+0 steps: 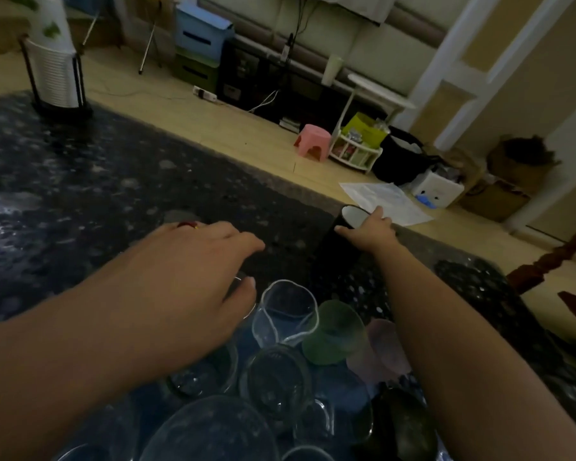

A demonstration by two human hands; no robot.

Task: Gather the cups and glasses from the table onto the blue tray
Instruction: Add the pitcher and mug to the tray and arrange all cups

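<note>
Black mug (338, 241) with a white inside sits near the far edge of the dark speckled table (80, 181), and the right hand (368, 229) is on it, fingers (378, 212) over the rim and thumb along its side, so it's gripping that one. Whether it's lifted or resting on the table, can't tell, it's pretty dim.

Left hand (187, 271) is spread loose and flat, palm down, holding nothing, hovering over the near-left part of the glassware. A red ring (187, 224) shows on one of its fingers.

Down at the bottom, close to the camera, the blue tray (340, 387) is packed: a clear wavy-rimmed glass (288, 314), a frosted green cup (333, 334) upside down beside it, a frosted pink one (383, 351) to the right of that, plus several more clear glasses (276, 380) crowded together. A dark cup (403, 424) sits at the tray's right side.

Way off at the table's far left corner there's a stack of white paper cups (55, 64) in a black holder.
</note>
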